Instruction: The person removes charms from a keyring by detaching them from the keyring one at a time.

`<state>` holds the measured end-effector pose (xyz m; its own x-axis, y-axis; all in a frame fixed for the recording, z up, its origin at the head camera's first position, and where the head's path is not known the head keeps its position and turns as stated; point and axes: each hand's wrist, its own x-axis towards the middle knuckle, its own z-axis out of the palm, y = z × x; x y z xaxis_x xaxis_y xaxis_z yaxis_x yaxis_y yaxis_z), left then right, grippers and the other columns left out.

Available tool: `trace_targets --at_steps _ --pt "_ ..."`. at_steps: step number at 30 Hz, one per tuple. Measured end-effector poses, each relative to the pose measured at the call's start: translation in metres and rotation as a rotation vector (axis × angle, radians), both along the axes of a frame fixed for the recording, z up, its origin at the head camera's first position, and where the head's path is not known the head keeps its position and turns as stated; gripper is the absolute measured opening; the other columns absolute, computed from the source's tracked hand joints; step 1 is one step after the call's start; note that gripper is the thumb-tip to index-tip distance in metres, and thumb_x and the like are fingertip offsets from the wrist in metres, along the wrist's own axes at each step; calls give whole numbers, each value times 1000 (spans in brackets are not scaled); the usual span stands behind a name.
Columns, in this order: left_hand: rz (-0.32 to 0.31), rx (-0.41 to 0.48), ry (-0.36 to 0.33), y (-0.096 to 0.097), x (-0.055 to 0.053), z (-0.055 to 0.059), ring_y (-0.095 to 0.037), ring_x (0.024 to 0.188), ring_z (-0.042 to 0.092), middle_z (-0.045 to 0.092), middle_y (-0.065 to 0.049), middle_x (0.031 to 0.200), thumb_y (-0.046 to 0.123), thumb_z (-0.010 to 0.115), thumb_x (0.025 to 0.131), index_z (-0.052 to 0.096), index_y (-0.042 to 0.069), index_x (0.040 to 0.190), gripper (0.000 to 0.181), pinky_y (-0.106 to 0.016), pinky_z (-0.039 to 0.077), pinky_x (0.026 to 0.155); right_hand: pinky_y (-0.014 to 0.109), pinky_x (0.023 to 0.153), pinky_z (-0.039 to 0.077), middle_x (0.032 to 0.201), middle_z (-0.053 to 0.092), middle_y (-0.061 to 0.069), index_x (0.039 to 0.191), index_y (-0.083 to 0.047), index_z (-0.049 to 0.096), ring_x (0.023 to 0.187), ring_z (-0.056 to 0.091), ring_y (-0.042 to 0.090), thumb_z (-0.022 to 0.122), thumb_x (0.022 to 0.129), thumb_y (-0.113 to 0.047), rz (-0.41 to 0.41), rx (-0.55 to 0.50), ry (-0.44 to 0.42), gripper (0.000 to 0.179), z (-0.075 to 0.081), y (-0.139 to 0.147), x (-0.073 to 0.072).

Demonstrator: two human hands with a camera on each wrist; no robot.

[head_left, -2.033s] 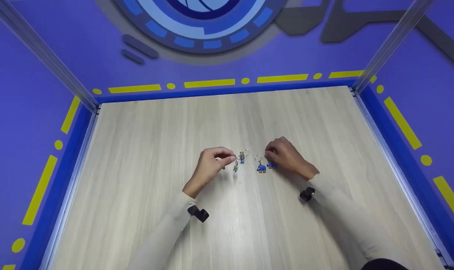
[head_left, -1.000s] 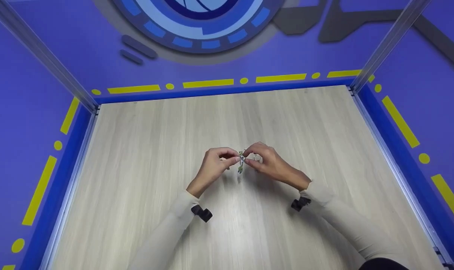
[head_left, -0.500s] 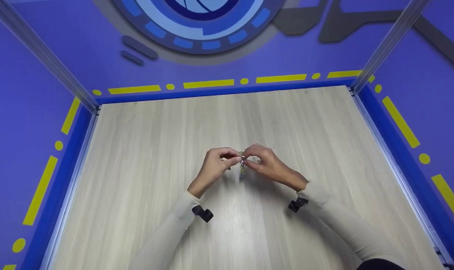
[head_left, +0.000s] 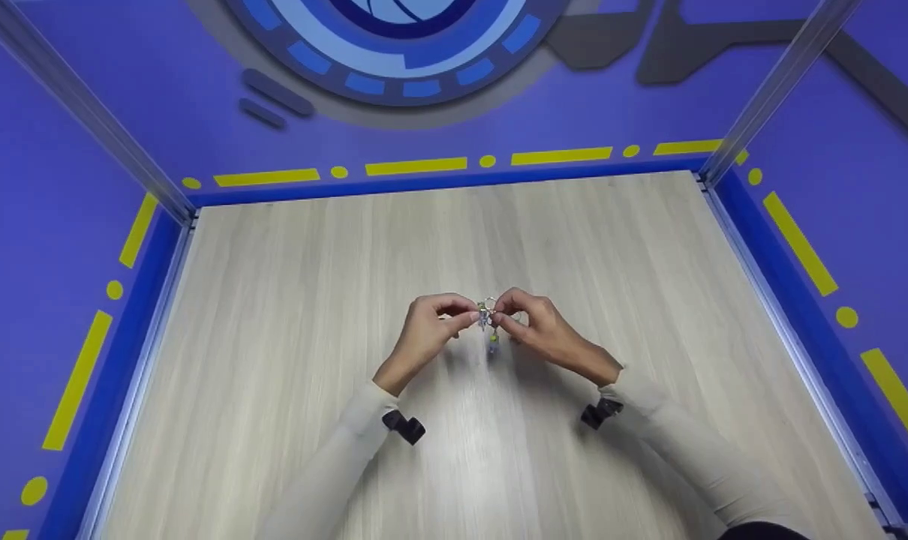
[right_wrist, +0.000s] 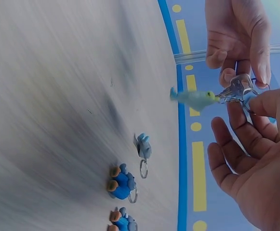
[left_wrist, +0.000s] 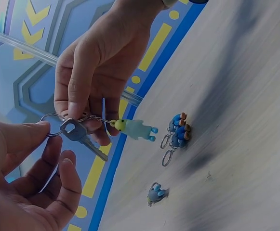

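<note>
My left hand (head_left: 424, 334) and right hand (head_left: 551, 341) meet above the table, fingertips close together. In the left wrist view, the left thumb and fingers pinch the split ring of a keychain. A silver key (left_wrist: 85, 139) sits on that ring. My right hand pinches the same ring from the other side, its thumb next to the key's head. From a short chain there hangs a pale blue bird figure (left_wrist: 136, 129) with a yellow head. In the right wrist view the key's head (right_wrist: 239, 86) shows between the two hands, overlapping the chain.
Below the hands, two blue elephant keychains (right_wrist: 122, 183) lie side by side on the wood-grain table (head_left: 311, 300), rings attached. A grey-blue figure keychain (right_wrist: 144, 146) lies apart from them. Blue panels (head_left: 394, 135) surround the table at the back and sides.
My right hand has left the elephant keychains and come left to pinch the ring that my left hand holds. Over the last half second the hanging bird has shifted slightly right.
</note>
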<state>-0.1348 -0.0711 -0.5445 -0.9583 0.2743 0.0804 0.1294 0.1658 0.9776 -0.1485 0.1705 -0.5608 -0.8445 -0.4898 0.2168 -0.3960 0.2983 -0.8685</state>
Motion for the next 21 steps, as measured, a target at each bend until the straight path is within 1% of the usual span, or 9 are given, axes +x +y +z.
trace_targets --at_steps 2,4,7,12,14,17,21 --pt "6 0 3 0 0 0 -13 82 64 79 -2 95 8 80 101 84 2 103 8 -23 55 67 27 66 58 98 78 9 109 1 68 92 72 27 71 107 -5 1 -19 2 7 1 0 1" --pt "13 0 6 -1 0 -1 -13 82 64 78 -2 95 9 80 101 84 3 103 7 -23 55 67 23 66 57 98 78 10 108 2 69 89 70 24 71 107 -4 -4 -32 16 7 2 1 3" --pt "30 7 8 0 1 -2 -13 81 64 78 -2 92 8 81 100 84 3 102 6 -23 55 66 24 73 56 98 78 8 107 2 72 89 68 17 72 106 -4 -18 -39 49 6 4 1 4" --pt "66 39 11 2 3 -5 -13 78 63 76 -1 87 6 83 98 84 1 101 6 -23 53 65 29 86 56 97 79 6 106 1 75 90 69 16 73 106 -4 -33 -63 59 5 4 0 5" --pt "69 50 12 3 3 -6 -13 77 63 76 -1 87 6 83 98 84 0 101 7 -23 53 64 30 86 56 98 79 7 106 0 76 91 69 16 73 105 -3 -36 -73 55 4 2 -1 6" --pt "74 55 19 4 3 -6 -13 76 63 77 -2 87 6 83 97 84 0 100 7 -23 53 64 27 86 54 98 79 8 105 1 76 92 68 15 73 104 1 -41 -89 61 4 0 -3 7" --pt "84 53 30 4 3 -5 -13 77 65 78 -2 87 7 83 98 84 1 100 7 -23 53 64 22 84 52 98 78 16 104 3 76 92 68 15 74 101 5 -39 -130 98 4 -2 -5 9"
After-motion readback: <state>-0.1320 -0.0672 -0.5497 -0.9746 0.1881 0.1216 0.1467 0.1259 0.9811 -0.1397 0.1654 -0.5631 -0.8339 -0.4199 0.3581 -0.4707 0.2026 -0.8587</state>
